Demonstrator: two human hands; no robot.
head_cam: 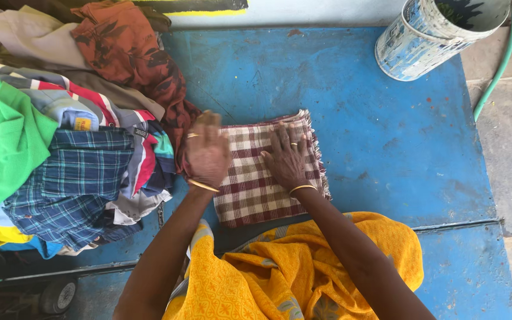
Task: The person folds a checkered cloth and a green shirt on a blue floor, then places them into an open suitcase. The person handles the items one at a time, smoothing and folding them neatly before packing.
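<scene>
Maroon-and-cream checked cloth (262, 178) lies folded into a rectangle near the middle of the blue table (386, 130), its fringed edge turned to the right. Both hands rest flat on top of it, which looks like pressing the folds down so that the cloth keeps its shape. The left hand (207, 153) sits over the cloth's left edge, fingers spread a little and straight, palm down, gripping nothing. The right hand (287, 157) lies on the middle of the cloth, likewise open and flat, fingers pointing away from the body. Each wrist carries a thin gold bangle. Just left of the cloth a loose pile of clothes (72, 142) covers that end of the table, within easy reach. A paint-stained bucket (428, 35) stands at the far right corner, well apart, beside a green hose (496, 71).
</scene>
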